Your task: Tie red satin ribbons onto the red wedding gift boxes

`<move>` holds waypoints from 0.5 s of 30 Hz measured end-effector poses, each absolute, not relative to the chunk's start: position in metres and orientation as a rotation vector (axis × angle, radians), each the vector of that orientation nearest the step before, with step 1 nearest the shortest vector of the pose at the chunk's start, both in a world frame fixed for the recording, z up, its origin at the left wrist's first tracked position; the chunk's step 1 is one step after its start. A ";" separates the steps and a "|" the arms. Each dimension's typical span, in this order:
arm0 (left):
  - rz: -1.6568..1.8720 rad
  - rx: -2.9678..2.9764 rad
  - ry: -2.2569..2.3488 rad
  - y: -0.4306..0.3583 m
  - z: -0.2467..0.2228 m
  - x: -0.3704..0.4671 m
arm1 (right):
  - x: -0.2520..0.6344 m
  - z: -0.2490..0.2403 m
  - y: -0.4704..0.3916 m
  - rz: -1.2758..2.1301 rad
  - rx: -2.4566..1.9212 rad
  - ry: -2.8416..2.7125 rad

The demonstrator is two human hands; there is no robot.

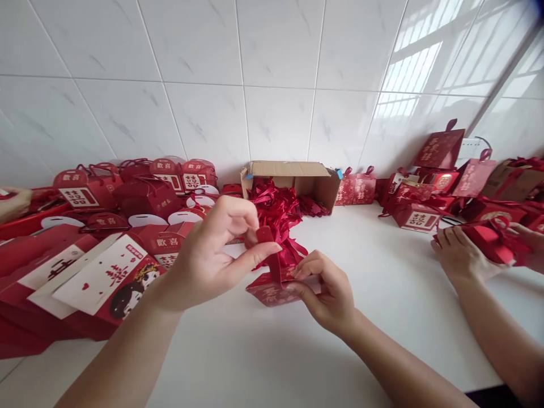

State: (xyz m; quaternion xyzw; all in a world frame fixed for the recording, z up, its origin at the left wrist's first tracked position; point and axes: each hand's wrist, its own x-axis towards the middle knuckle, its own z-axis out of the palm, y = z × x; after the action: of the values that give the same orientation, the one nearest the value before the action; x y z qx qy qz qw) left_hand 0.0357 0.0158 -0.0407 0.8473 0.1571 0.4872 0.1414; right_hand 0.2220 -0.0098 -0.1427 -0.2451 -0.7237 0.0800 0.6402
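Note:
A small red gift box [272, 296] with pale lettering rests on the white table in front of me. My left hand [225, 243] is raised over its left side, thumb and fingers pinched at the upper end of a dark red strip [275, 266]. That strip runs down to the top of the box. My right hand [325, 289] pinches at the box's right side, near the strip's lower end; the fingertips partly hide what they grip. Behind the box, loose red ribbons [278, 209] spill out of an open cardboard box [289, 169].
Red gift boxes [144, 195] and white-fronted packages [96, 275] crowd the left side of the white table [238, 351]. More boxes [440, 150] stack at right. Another person's hands [463, 255] hold a ribboned red box; a hand [15, 204] shows at far left. A tiled wall stands behind.

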 end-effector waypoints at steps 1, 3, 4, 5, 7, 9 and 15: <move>1.374 2.428 0.468 0.017 -0.042 0.035 | 0.222 -0.144 -0.009 0.171 -0.558 -1.654; 1.297 2.436 0.522 0.019 -0.044 0.033 | 0.221 -0.145 -0.008 0.165 -0.551 -1.657; 1.256 2.465 0.553 0.020 -0.044 0.032 | 0.221 -0.146 -0.008 0.167 -0.548 -1.657; 1.214 2.500 0.590 0.020 -0.043 0.031 | 0.221 -0.147 -0.008 0.170 -0.546 -1.657; 1.130 2.576 0.660 0.020 -0.041 0.029 | 0.221 -0.148 -0.007 0.167 -0.556 -1.653; 1.064 2.621 0.683 0.020 -0.039 0.029 | 0.221 -0.148 -0.007 0.157 -0.577 -1.639; 0.873 2.586 0.582 0.017 -0.041 0.033 | 0.222 -0.146 -0.005 0.161 -0.583 -1.565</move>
State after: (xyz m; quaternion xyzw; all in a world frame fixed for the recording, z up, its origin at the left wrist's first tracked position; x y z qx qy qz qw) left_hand 0.0332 0.0173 -0.0406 0.9123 0.2055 0.3082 0.1746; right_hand 0.2224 -0.0055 -0.1464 -0.2587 -0.6940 0.0714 0.6682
